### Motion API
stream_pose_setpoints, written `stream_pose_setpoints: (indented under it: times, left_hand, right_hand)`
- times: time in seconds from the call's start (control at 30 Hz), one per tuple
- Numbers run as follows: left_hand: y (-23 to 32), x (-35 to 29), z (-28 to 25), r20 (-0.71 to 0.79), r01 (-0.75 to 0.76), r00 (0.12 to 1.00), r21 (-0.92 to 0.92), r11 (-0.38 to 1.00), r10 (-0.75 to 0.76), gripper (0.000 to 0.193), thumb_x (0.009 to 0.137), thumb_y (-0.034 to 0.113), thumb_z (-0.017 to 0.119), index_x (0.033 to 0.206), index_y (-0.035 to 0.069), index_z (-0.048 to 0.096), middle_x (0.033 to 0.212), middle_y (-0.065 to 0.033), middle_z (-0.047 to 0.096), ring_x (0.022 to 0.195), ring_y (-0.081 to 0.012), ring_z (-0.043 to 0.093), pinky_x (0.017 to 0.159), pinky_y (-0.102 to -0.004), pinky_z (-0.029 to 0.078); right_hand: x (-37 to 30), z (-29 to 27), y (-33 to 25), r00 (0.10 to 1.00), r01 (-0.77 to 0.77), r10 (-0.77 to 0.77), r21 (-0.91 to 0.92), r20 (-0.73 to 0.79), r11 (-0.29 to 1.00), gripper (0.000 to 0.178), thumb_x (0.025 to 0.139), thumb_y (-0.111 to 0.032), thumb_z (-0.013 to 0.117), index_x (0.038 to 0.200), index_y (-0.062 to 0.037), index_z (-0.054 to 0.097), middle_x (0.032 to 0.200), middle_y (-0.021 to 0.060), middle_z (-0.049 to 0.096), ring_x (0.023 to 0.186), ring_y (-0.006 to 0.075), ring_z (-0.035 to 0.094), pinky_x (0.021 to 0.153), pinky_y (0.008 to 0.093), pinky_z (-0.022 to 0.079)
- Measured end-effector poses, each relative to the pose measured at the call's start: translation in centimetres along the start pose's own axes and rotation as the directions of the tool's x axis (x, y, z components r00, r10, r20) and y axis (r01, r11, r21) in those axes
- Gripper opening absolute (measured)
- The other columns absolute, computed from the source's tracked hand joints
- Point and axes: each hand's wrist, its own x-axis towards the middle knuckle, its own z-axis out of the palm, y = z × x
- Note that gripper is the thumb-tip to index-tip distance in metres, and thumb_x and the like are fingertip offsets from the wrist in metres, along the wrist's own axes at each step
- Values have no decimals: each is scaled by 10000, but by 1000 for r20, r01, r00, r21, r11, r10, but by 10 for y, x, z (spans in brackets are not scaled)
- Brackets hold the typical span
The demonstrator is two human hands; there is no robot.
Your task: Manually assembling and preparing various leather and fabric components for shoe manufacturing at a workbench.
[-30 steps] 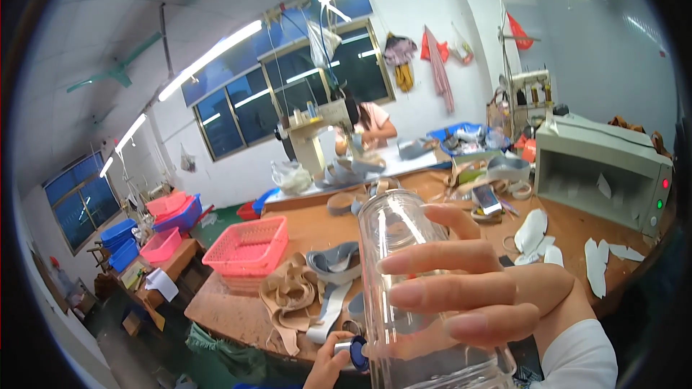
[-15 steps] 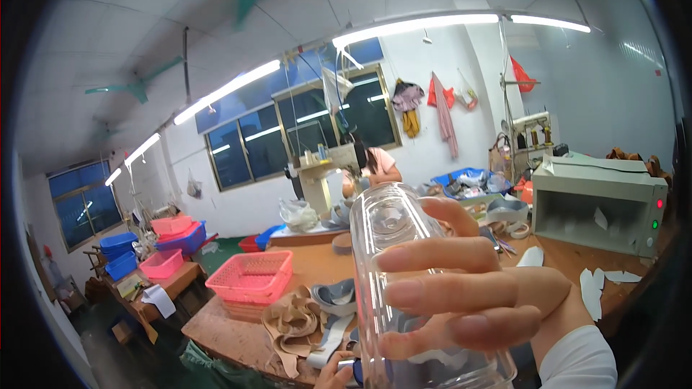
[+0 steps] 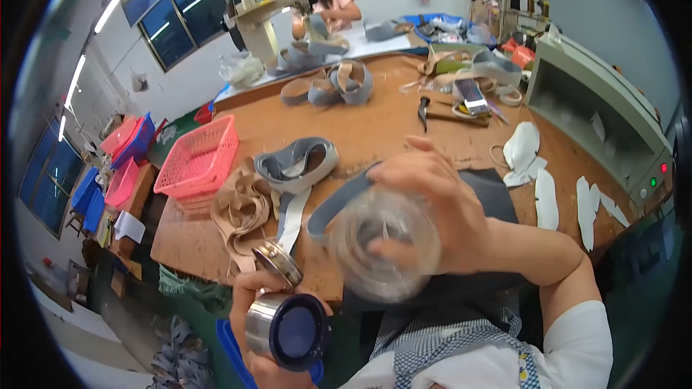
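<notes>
My right hand (image 3: 454,205) is wrapped round a clear, see-through bottle (image 3: 386,252), whose round end faces me. It is somewhat blurred. At the lower left, my left hand (image 3: 244,299) grips a silver metal cap (image 3: 264,323) with a dark blue inside turned toward me. A narrow shiny metal ring (image 3: 280,263) sits at the same hand's fingers, just above the cap. Behind the bottle a grey-blue strap (image 3: 321,220) curves over the table, beside a dark sheet (image 3: 490,194).
Rolled grey strips (image 3: 299,162) and tan strips (image 3: 241,205) lie on the brown table (image 3: 389,130), near a pink basket (image 3: 198,158). A hammer (image 3: 425,112), phone (image 3: 471,97) and white cut pieces (image 3: 546,198) lie right. A co-worker (image 3: 335,7) sits behind a sewing machine (image 3: 270,11).
The view has tipped downward. The bottle has gone from upright close before me to lower, with its round end toward me. My left hand with the metal cap has come into fuller view.
</notes>
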Motion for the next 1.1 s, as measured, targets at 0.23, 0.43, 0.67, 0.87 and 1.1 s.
stream_pose_setpoints:
  times: [0.23, 0.43, 0.67, 0.87, 1.1]
  left_hand:
    - [7, 68, 30, 416, 178, 822, 461, 869, -389, 704, 698, 192, 886, 1256, -3, 503, 915, -51, 670, 843, -104, 635, 772, -263, 531]
    - [0, 96, 26, 469, 381, 669, 450, 808, -577, 820, 717, 309, 864, 1347, -28, 462, 1101, -93, 613, 963, -104, 587, 806, -235, 477]
    - [8, 85, 37, 338, 198, 825, 577, 792, -452, 955, 722, 343, 826, 1457, -48, 359, 1133, -140, 635, 970, -154, 618, 828, -265, 495]
    - [-25, 90, 56, 141, -130, 990, 799, 587, 26, 668, 843, 161, 710, 1431, -20, 451, 1090, -189, 655, 952, -260, 660, 823, -353, 531]
    - [-55, 88, 64, 148, -304, 933, 813, 496, 329, 609, 991, 456, 543, 1315, -59, 554, 1192, -185, 619, 1133, -302, 561, 999, -416, 423]
  right_hand:
    - [-60, 33, 38, 980, -173, 178, -69, 83, 983, 908, 619, -251, 931, 1346, -69, 418, 1280, 123, 578, 1194, 330, 573, 1124, 595, 317]
    - [-68, 46, 44, 983, -185, 186, -21, 5, 982, 894, 604, -190, 924, 1340, -58, 435, 1260, 141, 578, 1195, 325, 564, 1126, 586, 315]
    - [-72, 51, 52, 952, -294, 296, 35, -73, 955, 894, 566, -126, 912, 1327, -47, 450, 1208, 137, 586, 1150, 330, 578, 1112, 577, 334]
    - [-69, 54, 44, 981, -191, 172, -300, -89, 935, 727, 679, -249, 845, 1283, -31, 504, 1145, 130, 595, 1067, 294, 607, 1085, 562, 345]
    - [-59, 57, 21, 969, -248, 238, -266, -69, 931, 816, 625, -293, 861, 1286, 11, 491, 1104, 139, 613, 1008, 292, 625, 1042, 519, 370]
